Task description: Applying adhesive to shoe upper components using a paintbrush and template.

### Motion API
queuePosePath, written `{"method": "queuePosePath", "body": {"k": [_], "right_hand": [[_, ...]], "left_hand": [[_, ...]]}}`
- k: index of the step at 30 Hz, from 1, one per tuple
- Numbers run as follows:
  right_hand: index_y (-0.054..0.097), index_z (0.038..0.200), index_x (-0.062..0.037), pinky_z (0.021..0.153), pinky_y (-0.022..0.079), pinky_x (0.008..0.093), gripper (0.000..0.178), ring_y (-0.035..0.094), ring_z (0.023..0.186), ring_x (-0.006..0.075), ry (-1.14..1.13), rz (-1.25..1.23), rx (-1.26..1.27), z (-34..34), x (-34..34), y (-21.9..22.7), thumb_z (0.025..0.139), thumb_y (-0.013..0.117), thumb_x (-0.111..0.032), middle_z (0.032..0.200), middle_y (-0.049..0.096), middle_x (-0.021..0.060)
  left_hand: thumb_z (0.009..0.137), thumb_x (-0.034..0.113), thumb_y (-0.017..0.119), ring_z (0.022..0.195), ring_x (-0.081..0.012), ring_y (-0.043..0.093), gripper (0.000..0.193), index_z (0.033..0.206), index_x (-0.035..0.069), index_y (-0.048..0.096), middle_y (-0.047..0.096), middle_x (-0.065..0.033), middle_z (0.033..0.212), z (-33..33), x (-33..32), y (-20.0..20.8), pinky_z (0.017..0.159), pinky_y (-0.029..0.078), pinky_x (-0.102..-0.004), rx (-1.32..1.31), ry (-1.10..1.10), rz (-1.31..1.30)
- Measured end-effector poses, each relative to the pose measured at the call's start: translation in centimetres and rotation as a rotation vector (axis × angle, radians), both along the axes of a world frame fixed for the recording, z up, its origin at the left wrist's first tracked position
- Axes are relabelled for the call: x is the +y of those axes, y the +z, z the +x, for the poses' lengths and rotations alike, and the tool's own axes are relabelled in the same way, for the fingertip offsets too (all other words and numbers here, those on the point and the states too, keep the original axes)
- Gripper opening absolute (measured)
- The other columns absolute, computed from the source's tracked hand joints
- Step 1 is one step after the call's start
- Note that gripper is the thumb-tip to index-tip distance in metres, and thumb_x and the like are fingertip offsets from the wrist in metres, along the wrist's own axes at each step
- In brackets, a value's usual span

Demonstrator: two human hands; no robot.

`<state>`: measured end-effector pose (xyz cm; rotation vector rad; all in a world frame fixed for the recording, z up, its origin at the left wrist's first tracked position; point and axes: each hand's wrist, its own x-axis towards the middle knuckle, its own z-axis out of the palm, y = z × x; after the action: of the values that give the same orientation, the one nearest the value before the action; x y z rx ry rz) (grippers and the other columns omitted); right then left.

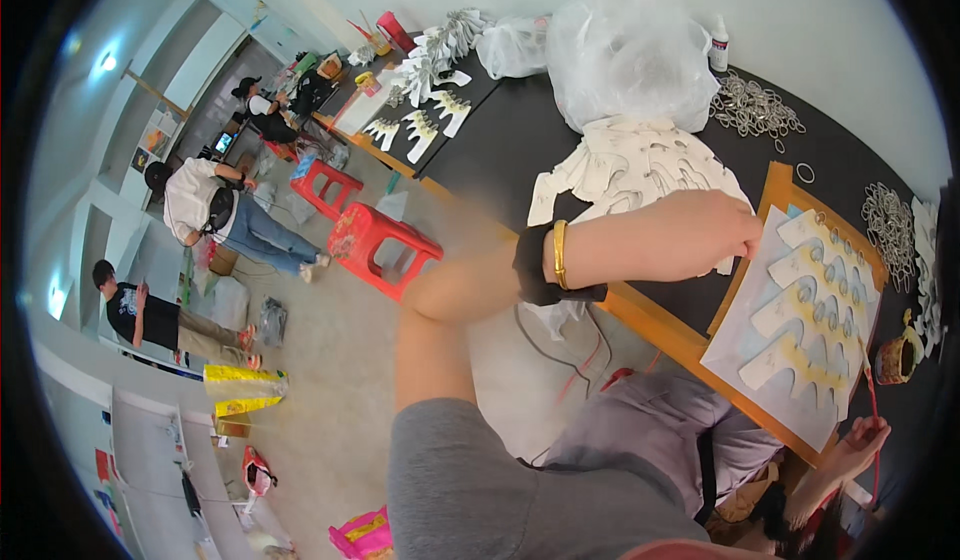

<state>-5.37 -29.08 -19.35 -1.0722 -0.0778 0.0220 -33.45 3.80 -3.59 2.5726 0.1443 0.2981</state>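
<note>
My left hand (pixel 738 228), with a gold bracelet and black band on its wrist, is over the near-left edge of a wooden-edged board (pixel 722 360). Its fingers are pinched together; what they hold, if anything, is hidden. On the board's paper sheet lie several white notched pieces (pixel 793 307), smeared yellowish, with metal rings along them. At the board's lower right, my right hand (pixel 852 448) is closed round a thin red brush (pixel 872 407), its tip pointing up beside the pieces. A heap of white notched pieces (pixel 640 165) lies beyond my left forearm.
Loose metal rings are piled at the back (pixel 755 110) and right (pixel 888 225). A small pot (pixel 895 360) stands beside the board. Behind the heap sits a clear plastic bag (pixel 630 60) near a white bottle (pixel 719 45). Red stools (pixel 375 250) and three people are off to the left.
</note>
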Motion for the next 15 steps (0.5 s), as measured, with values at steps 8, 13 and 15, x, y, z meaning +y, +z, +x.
{"method": "queuePosePath", "body": {"k": [8, 13, 15], "right_hand": [[0.057, 0.096, -0.0036, 0.061, 0.032, 0.0230, 0.020, 0.034, 0.062, 0.0108, 0.157, 0.167, 0.052, 1.2, 0.0, -0.9, 0.099, 0.050, -0.023, 0.074, 0.047, 0.0017], [0.057, 0.096, -0.0036, 0.059, 0.031, 0.0233, 0.020, 0.032, 0.061, 0.0106, 0.211, 0.206, 0.044, 1.3, -0.6, -1.3, 0.099, 0.050, -0.022, 0.074, 0.047, 0.0022], [0.056, 0.096, -0.0032, 0.059, 0.030, 0.0233, 0.020, 0.031, 0.061, 0.0106, 0.228, 0.255, 0.062, 1.2, -0.5, -1.3, 0.099, 0.050, -0.021, 0.074, 0.045, 0.0023]], "left_hand": [[0.084, 0.010, 0.059, 0.080, -0.0255, 0.059, 0.004, 0.082, 0.006, 0.059, 0.059, -0.0064, 0.083, 0.6, 0.3, -1.4, 0.069, 0.047, -0.0352, -0.022, -0.027, 0.003], [0.082, 0.011, 0.061, 0.078, -0.0245, 0.060, 0.004, 0.082, 0.007, 0.060, 0.059, -0.0050, 0.079, 0.6, 0.8, -1.0, 0.068, 0.046, -0.0352, 0.070, -0.007, 0.003], [0.081, 0.012, 0.063, 0.077, -0.0251, 0.060, 0.006, 0.082, 0.008, 0.060, 0.060, -0.0050, 0.079, 1.0, 0.7, -1.1, 0.067, 0.046, -0.0354, 0.057, -0.023, 0.006]]}}
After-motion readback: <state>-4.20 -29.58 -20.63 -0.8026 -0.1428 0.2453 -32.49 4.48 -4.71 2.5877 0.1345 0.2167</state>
